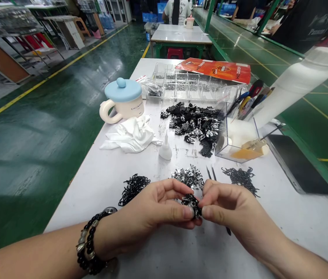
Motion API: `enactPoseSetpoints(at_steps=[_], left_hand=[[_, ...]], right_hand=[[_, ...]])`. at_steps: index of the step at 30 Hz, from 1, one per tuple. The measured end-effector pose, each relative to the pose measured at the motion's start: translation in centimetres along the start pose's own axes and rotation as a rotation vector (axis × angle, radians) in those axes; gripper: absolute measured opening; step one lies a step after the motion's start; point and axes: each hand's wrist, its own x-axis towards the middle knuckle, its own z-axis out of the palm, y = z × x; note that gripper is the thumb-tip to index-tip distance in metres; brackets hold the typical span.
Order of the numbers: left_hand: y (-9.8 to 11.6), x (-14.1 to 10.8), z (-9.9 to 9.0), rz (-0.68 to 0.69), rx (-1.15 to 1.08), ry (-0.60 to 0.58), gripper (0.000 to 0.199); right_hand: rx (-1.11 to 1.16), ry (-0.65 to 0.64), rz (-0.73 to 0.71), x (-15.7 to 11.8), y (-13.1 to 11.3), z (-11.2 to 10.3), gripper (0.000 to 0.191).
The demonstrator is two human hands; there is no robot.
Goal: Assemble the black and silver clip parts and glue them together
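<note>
Head view: left fingers (171,190) and right fingers (214,190) closed from both sides on a small clump of black stamped-metal pieces (191,205), held low over the desk (297,236), tweezers (211,173) just beyond.

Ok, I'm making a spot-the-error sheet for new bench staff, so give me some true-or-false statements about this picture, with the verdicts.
1. The left hand and right hand pinch a clump of small black parts. True.
2. The beaded bracelet is on the right wrist. False: it is on the left wrist.
3. The cream mug has its lid off. False: its light blue lid sits on it.
4. Tweezers lie on the white bench. True.
5. The white cloth is neatly folded. False: it lies crumpled.
6. The orange packet lies beyond the clear compartment tray. True.
</note>
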Motion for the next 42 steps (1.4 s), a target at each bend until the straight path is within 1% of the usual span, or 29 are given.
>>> enactPoseSetpoints(at_steps=[4,6,8,11,13,15,18,23,27,29,32,34,38,42], left_hand=[[0.05,0.07,-0.01,-0.008,-0.033,0.014,0.033],[0.08,0.08,-0.03,-0.012,-0.042,0.011,0.033],[0.07,0.06,-0.04,-0.017,-0.047,0.009,0.032],[0.04,0.02,0.02,-0.017,-0.056,0.022,0.032],[0.02,0.02,0.11,-0.014,-0.062,0.025,0.032],[0.03,0.05,0.17,-0.016,-0.079,0.022,0.032],[0.07,0.06,0.21,-0.022,-0.116,0.007,0.031],[0.04,-0.12,0.27,-0.015,-0.129,-0.012,0.031],[-0.08,-0.15,0.23,-0.011,-0.144,-0.026,0.032],[-0.13,-0.08,0.19,-0.009,-0.142,-0.034,0.034],[-0.12,0.01,0.19,-0.007,-0.12,-0.032,0.035],[-0.07,0.02,0.23,-0.006,-0.108,-0.023,0.032],[-0.07,-0.03,0.22,0.006,-0.083,0.007,0.03],[-0.17,0.05,0.12,0.004,-0.027,0.048,0.032]], right_hand=[[-0.323,0.123,-0.205,-0.46,0.02,0.09,0.001],[-0.388,0.133,-0.268,-0.61,0.08,0.15,0.001],[-0.37,0.118,-0.264,-0.62,0.16,0.2,0.001],[-0.323,0.1,-0.221,-0.45,0.26,0.23,0.004],[-0.324,0.099,-0.233,-0.33,0.3,0.2,0.003],[-0.332,0.099,-0.266,-0.31,0.34,0.12,0.002],[-0.372,0.088,-0.326,-0.54,0.42,-0.01,0.008],[-0.518,0.127,-0.478,-0.89,0.53,0.05,0.017],[-0.553,0.137,-0.566,-0.86,0.6,0.22,0.02],[-0.507,0.108,-0.536,-0.88,0.62,0.22,0.02],[-0.423,0.056,-0.425,-0.96,0.61,0.09,0.019],[-0.467,0.067,-0.418,-0.97,0.54,0.02,0.017],[-0.637,0.145,-0.527,-0.84,0.28,0.22,0.015],[-0.759,0.179,-0.61,-0.79,-0.1,0.54,0.01]])
